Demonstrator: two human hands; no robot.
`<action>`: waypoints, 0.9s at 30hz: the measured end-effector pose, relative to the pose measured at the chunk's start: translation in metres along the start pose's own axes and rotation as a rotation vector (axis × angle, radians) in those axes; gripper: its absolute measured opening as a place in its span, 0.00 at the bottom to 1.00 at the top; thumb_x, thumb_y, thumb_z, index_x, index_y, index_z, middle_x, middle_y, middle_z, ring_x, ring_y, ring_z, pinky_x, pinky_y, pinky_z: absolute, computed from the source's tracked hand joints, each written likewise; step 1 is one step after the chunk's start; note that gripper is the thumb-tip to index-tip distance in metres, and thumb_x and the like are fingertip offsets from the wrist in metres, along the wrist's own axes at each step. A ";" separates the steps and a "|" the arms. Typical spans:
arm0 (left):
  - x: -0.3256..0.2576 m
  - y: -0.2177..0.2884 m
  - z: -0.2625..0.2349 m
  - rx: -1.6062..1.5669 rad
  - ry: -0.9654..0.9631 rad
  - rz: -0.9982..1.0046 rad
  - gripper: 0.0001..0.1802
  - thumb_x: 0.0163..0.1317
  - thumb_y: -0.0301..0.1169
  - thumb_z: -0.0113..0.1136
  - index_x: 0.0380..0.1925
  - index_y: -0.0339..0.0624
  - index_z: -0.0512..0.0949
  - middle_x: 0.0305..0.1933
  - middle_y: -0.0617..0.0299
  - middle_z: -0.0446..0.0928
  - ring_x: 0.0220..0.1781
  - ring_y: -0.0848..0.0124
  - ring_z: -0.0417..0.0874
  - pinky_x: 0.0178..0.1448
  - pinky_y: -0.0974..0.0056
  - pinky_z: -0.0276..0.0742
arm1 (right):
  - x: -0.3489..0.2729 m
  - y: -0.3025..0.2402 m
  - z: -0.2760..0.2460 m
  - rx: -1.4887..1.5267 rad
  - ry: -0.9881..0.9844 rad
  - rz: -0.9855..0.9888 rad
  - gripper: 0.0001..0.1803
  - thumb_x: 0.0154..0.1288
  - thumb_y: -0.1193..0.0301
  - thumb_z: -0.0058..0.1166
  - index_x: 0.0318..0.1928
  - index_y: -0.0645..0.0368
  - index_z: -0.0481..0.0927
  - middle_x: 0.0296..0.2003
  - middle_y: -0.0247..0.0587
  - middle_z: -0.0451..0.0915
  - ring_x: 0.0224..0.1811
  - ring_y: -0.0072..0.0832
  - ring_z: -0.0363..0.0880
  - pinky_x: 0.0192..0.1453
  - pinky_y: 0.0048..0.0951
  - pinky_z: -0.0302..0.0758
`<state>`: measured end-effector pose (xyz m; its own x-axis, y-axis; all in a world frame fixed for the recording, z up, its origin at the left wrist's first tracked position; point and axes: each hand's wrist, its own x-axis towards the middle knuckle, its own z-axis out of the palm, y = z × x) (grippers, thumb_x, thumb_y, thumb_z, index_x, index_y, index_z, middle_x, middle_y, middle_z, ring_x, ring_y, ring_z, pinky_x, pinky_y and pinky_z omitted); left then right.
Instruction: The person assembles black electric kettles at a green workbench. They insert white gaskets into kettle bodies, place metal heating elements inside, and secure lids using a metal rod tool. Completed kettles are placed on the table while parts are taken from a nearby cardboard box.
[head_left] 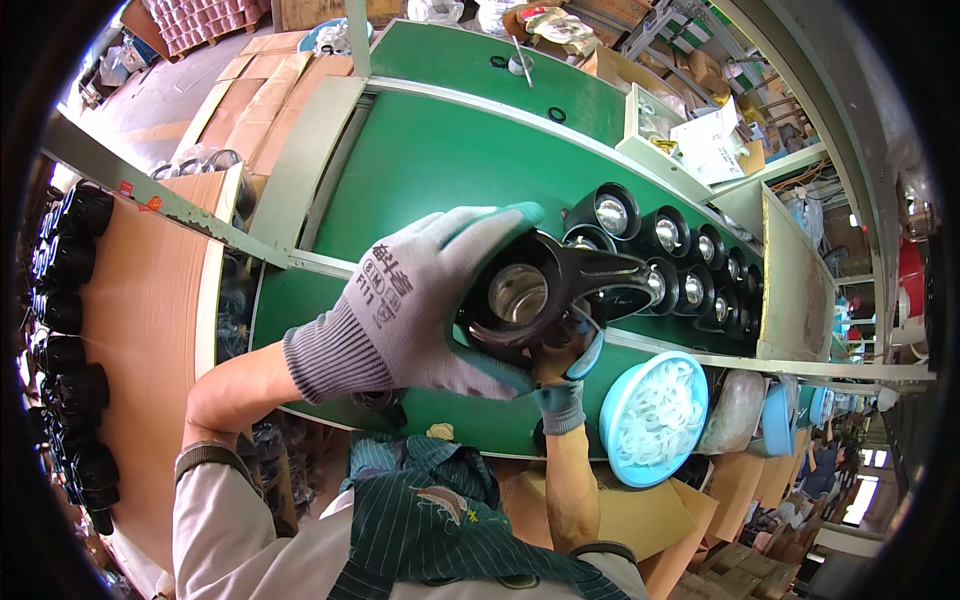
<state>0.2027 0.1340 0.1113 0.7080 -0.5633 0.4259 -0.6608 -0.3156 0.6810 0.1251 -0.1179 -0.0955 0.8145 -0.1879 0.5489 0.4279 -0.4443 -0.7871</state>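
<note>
Up close in the middle of the view is a glossy black jug-like housing (556,322). It has a round opening with a shiny, silvery inside, and a curved handle-like arm reaches to the right. My left hand (425,300), in a grey knitted glove with teal fingertips, wraps round its left side, thumb and fingers spread along the body. Below and behind the piece, my gloved right hand (560,398) grips its lower right side; most of its fingers are hidden. Just beyond stand several similar black cups (668,232) with shiny insides, grouped on the green work surface (430,160).
A light-blue basin (612,440) full of translucent white rings stands at the near right. Black parts (70,290) line a cardboard-topped surface at the far left. Small black rings (557,114) lie on the far green strip. A white tray (640,125) sits at the back right.
</note>
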 end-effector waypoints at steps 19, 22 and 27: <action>-0.107 -0.121 0.069 0.033 0.079 -0.417 0.21 0.64 0.26 0.66 0.57 0.31 0.82 0.51 0.46 0.87 0.54 0.60 0.90 0.61 0.61 0.83 | 0.161 0.187 0.077 -1.232 -0.474 0.124 0.25 0.63 0.64 0.65 0.62 0.47 0.81 0.69 0.49 0.68 0.74 0.43 0.65 0.66 0.41 0.79; -0.123 -0.106 0.077 -0.019 0.026 -0.494 0.21 0.64 0.25 0.66 0.56 0.30 0.82 0.52 0.46 0.87 0.53 0.59 0.90 0.61 0.61 0.83 | 0.172 0.146 0.065 -1.241 -0.513 -0.030 0.34 0.64 0.53 0.65 0.66 0.54 0.75 0.68 0.50 0.70 0.73 0.43 0.65 0.72 0.40 0.70; -0.090 -0.055 0.127 -0.171 -0.048 -0.427 0.19 0.66 0.21 0.62 0.57 0.29 0.81 0.53 0.48 0.87 0.54 0.65 0.88 0.63 0.62 0.80 | 0.099 0.045 -0.010 -0.686 0.060 -0.003 0.25 0.67 0.53 0.61 0.56 0.57 0.79 0.62 0.55 0.74 0.68 0.53 0.70 0.72 0.50 0.67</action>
<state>0.1441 0.1046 -0.0404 0.8931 -0.4458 0.0606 -0.2588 -0.3989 0.8797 0.2215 -0.1649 -0.0740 0.7823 -0.2254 0.5807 0.0691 -0.8951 -0.4405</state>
